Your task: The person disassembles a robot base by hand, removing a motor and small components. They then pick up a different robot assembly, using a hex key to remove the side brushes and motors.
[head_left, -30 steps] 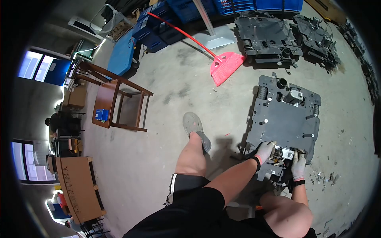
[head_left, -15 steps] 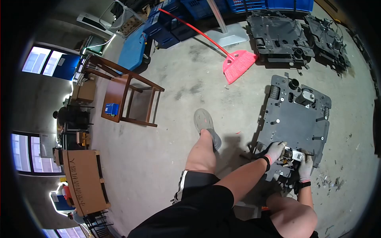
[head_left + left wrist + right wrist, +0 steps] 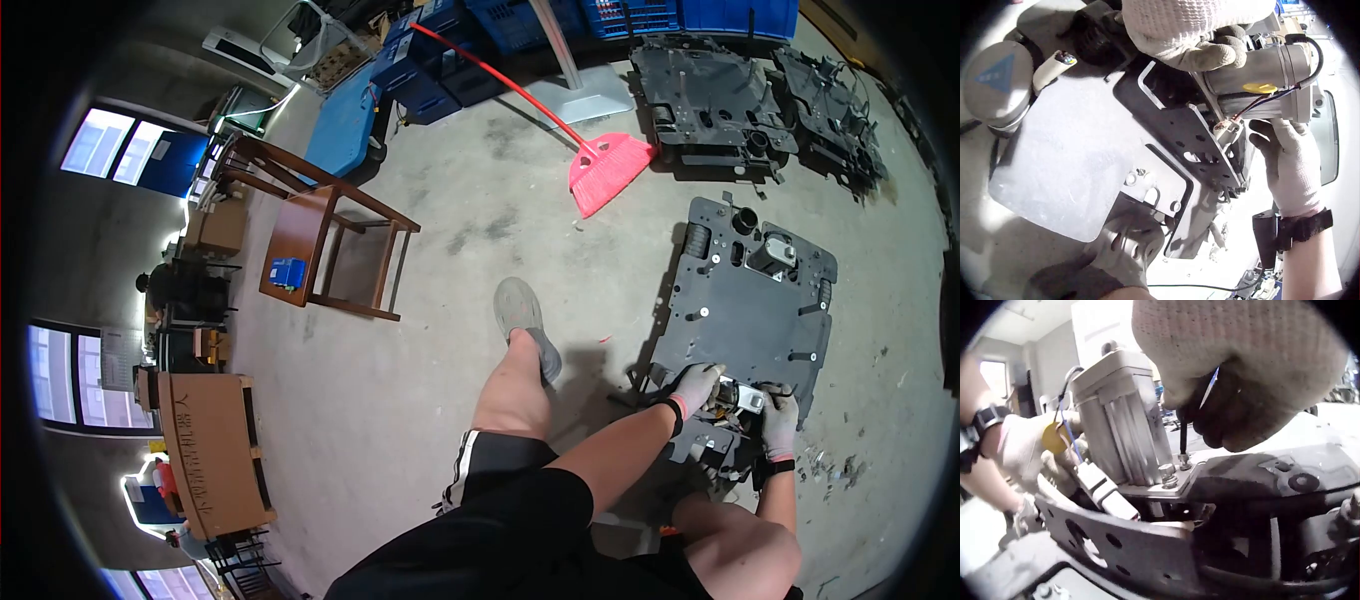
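A silver motor (image 3: 1122, 425) with a yellow tag and a white wire connector (image 3: 1107, 490) stands by its flange on the grey metal chassis (image 3: 740, 320). My gloved left hand (image 3: 1191, 31) grips the motor near its base, fingers curled against its side. In the head view this left hand (image 3: 697, 385) is at the motor's left end. At the opposite side my gloved right hand (image 3: 1241, 369) holds a thin black hex key (image 3: 1183, 437), its tip in a flange bolt. The right hand (image 3: 780, 420) has fingers curled; its palm side is hidden in the head view.
Two more chassis (image 3: 715, 105) lie on the floor at the back right. A red broom (image 3: 610, 170) lies in front of them. Blue crates (image 3: 420, 80), a wooden chair (image 3: 310, 240) and a cardboard box (image 3: 210, 455) stand further left. Debris (image 3: 840, 470) litters the floor at right.
The head view has shifted, so the scene slides rightward in it. My right hand has turned slightly beside the motor; my left hand stays at the motor.
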`<state>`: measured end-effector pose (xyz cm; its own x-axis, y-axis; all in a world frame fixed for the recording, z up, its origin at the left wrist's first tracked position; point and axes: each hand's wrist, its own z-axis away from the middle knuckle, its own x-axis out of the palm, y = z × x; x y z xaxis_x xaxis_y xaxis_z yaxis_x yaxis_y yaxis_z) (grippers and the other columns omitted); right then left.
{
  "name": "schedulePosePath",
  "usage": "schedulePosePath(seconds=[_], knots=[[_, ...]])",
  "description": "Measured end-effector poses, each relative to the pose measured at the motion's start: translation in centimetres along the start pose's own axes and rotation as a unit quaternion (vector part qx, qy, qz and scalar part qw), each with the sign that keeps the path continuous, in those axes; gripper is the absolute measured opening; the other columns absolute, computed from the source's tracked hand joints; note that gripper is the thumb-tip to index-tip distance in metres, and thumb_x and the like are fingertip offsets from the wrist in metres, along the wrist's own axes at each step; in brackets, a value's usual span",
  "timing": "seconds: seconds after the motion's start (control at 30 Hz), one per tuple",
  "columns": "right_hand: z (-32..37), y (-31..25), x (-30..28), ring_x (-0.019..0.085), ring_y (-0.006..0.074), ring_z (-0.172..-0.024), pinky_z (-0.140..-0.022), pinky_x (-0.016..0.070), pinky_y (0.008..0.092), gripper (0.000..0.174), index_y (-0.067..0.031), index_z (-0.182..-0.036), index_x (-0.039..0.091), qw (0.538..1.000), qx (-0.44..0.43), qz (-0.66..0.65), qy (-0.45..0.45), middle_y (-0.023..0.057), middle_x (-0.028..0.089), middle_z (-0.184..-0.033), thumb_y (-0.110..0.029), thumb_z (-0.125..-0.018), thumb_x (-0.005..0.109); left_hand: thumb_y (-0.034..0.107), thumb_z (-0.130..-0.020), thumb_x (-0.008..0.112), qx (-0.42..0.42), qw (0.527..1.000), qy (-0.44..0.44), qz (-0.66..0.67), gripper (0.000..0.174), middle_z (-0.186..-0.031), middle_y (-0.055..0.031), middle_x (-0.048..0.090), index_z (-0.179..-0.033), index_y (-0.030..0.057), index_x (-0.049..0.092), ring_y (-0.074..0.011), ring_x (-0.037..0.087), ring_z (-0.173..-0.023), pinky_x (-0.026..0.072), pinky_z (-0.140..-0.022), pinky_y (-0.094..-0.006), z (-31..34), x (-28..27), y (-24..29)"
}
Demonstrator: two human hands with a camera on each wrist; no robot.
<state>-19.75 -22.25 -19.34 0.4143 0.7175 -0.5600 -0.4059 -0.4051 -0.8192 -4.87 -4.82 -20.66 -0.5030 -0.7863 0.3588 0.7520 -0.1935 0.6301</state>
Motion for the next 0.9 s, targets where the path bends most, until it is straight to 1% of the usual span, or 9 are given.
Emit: schedulePosePath(seconds=[0.13, 0.2, 0.3, 0.33, 0.4, 0.43, 0.5, 0.6, 0.9], knots=[[-1.1, -0.1, -0.2, 0.063, 0.0173, -0.081, -0.077, 0.0485, 0.0288, 0.009, 0.0011, -0.093, 0.062, 0.998, 0.056, -0.020, 0.002, 0.0109, 0.066, -0.087, -0.005, -0.087, 0.066, 0.032, -0.097, 0.049, -0.008, 1.000, -0.001, -0.003, 0.034, -0.056, -0.0011, 0.051, -0.076, 0.0070, 0.056, -0.0126, 0.048, -0.041, 0.0362, -0.037, -0.0273, -0.5, 0.0, -0.3], [-0.9, -1.4, 0.3, 0.064, 0.0183, -0.083, -0.077, 0.0491, 0.0297, 0.006, 0.0003, -0.091, 0.061, 0.997, 0.048, -0.066, 0.008, 0.0109, 0.066, -0.086, -0.003, -0.087, 0.064, 0.032, -0.098, 0.049, 0.003, 1.000, -0.006, -0.003, 0.034, -0.056, -0.0012, 0.051, -0.076, 0.0070, 0.056, -0.0128, 0.048, -0.041, 0.0363, -0.037, -0.0271, -0.4, -0.1, -0.2], [-0.7, -1.7, 0.1, 0.065, 0.0207, -0.085, -0.080, 0.0498, 0.0309, 0.012, 0.0002, -0.097, 0.061, 0.999, -0.026, 0.019, -0.019, 0.0126, 0.066, -0.087, 0.002, -0.086, 0.058, 0.031, -0.098, 0.049, 0.004, 1.000, -0.001, -0.007, 0.034, -0.055, -0.0012, 0.051, -0.077, 0.0067, 0.057, -0.0125, 0.049, -0.041, 0.0363, -0.038, -0.0269, -0.2, -0.1, -0.1], [-0.5, -1.8, 0.1, 0.063, 0.0174, -0.088, -0.083, 0.0488, 0.0287, 0.015, 0.0023, -0.097, 0.062, 0.999, -0.032, 0.022, -0.017, 0.0084, 0.066, -0.091, 0.006, -0.085, 0.054, 0.031, -0.098, 0.049, -0.002, 1.000, -0.008, 0.000, 0.034, -0.055, -0.0013, 0.051, -0.077, 0.0065, 0.057, -0.0124, 0.048, -0.041, 0.0361, -0.038, -0.0269, -0.3, -0.1, -0.2], [-0.1, -3.5, 0.1, 0.062, 0.0149, -0.089, -0.083, 0.0493, 0.0280, 0.012, 0.0013, -0.098, 0.062, 0.993, 0.076, -0.085, 0.021, 0.0072, 0.067, -0.093, 0.004, -0.087, 0.059, 0.031, -0.098, 0.048, 0.000, 1.000, -0.005, 0.003, 0.034, -0.055, -0.0015, 0.051, -0.075, 0.0071, 0.056, -0.0126, 0.048, -0.041, 0.0360, -0.038, -0.0271, -0.2, -0.1, -0.1], [0.0, -2.2, 0.1, 0.062, 0.0149, -0.089, -0.083, 0.0493, 0.0280, 0.012, 0.0013, -0.098, 0.062, 0.994, 0.078, -0.079, 0.022, 0.0072, 0.067, -0.093, 0.004, -0.087, 0.059, 0.031, -0.099, 0.048, 0.000, 1.000, -0.001, -0.007, 0.035, -0.055, -0.0017, 0.051, -0.073, 0.0076, 0.055, -0.0130, 0.049, -0.041, 0.0360, -0.038, -0.0273, -0.2, -0.1, -0.1], [0.4, 0.4, 0.9, 0.062, 0.0134, -0.085, -0.080, 0.0500, 0.0279, 0.011, 0.0002, -0.099, 0.063, 0.973, 0.080, -0.209, 0.063, 0.0039, 0.068, -0.091, -0.001, -0.088, 0.065, 0.031, -0.098, 0.048, 0.000, 1.000, -0.003, -0.007, 0.036, -0.056, -0.0020, 0.051, -0.072, 0.0076, 0.054, -0.0134, 0.049, -0.042, 0.0363, -0.038, -0.0276, -0.1, 0.0, 0.0], [1.0, 1.3, 0.9, 0.062, 0.0125, -0.085, -0.080, 0.0496, 0.0270, 0.014, -0.0012, -0.100, 0.065, 0.972, 0.100, -0.200, 0.070, 0.0033, 0.067, -0.091, -0.002, -0.087, 0.069, 0.031, -0.098, 0.048, -0.005, 1.000, -0.004, 0.004, 0.036, -0.056, -0.0021, 0.051, -0.071, 0.0076, 0.054, -0.0136, 0.049, -0.042, 0.0365, -0.038, -0.0277, 0.0, 0.1, 0.1], [0.5, 0.1, 0.3, 0.064, 0.0178, -0.097, -0.090, 0.0479, 0.0299, 0.022, 0.0037, -0.108, 0.066, 0.980, 0.067, -0.183, -0.033, 0.0105, 0.069, -0.103, 0.000, -0.088, 0.059, 0.032, -0.098, 0.050, 0.001, 1.000, -0.005, -0.005, 0.032, -0.058, -0.0014, 0.052, -0.082, 0.0062, 0.058, -0.0123, 0.049, -0.041, 0.0371, -0.036, -0.0263, -0.8, -0.2, -0.8]])
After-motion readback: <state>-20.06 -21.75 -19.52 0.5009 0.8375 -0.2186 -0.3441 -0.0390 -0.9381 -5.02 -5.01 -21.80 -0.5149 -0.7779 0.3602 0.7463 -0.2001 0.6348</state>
